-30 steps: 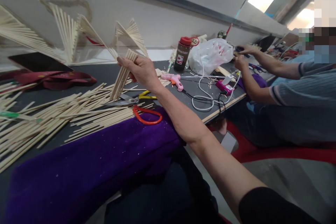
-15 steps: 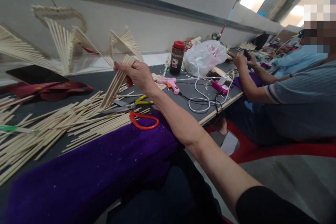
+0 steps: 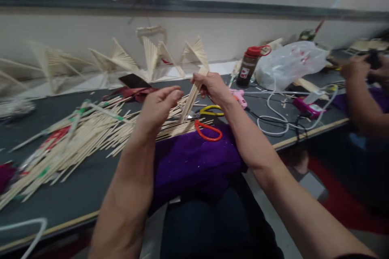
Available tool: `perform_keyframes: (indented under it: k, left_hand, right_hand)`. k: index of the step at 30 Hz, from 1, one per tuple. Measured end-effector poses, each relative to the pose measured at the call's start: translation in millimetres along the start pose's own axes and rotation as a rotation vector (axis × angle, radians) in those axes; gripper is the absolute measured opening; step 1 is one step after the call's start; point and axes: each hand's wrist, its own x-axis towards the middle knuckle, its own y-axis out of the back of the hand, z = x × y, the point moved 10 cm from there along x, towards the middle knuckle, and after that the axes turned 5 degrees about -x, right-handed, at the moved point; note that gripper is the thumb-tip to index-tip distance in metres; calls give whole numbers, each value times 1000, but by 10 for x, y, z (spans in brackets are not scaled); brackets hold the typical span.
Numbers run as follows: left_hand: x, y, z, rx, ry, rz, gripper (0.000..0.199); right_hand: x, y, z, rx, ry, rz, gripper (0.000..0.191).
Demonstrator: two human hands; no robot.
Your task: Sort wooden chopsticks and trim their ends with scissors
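Observation:
My right hand (image 3: 216, 89) grips a small bundle of thin wooden sticks (image 3: 189, 104), tilted, its lower end just over the table. My left hand (image 3: 158, 107) is raised to the left of that bundle, thumb and fingertips pressed together; whatever they pinch, if anything, cannot be made out. Beneath both hands lie many loose wooden sticks (image 3: 82, 145). A pair of scissors (image 3: 209, 131) with one red and one yellow handle rests below my right hand, blades partly behind the bundle. Purple cloth (image 3: 194, 164) covers the table's front edge and my lap.
Fan-shaped stick structures (image 3: 152, 54) stand along the wall. To the right are a pink glue gun (image 3: 239, 97), a dark bottle (image 3: 247, 68) with a red lid, a plastic bag (image 3: 291, 64) and a white cable (image 3: 273, 115). Another person's hands (image 3: 355, 71) hold something dark at the far right.
The view has swung left, and my left hand has come into sight beside the sticks. My right hand keeps hold of the bundle.

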Motion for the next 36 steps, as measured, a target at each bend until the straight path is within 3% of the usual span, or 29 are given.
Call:
perform_keyframes:
  k: [6, 10, 15, 23, 36]
  left_hand:
    - [-70, -385, -493, -195, 283, -294, 40]
    - [-131, -490, -592, -322, 342, -357, 34]
    - [-162, -628, -596, -411, 310, -414, 31]
    - [-127, -601, -647, -445, 297, -395, 29]
    - [-110, -558, -665, -410, 264, -352, 32]
  right_hand:
    - [-93, -194, -26, -14, -36, -113, 33]
    - [-123, -321, 14, -12, -44, -153, 30]
    - [-171, -473, 50, -33, -75, -224, 32]
    - [-111, -389, 35, 82, -23, -179, 33]
    - [-99, -389, 64, 55, -9, -196, 26]
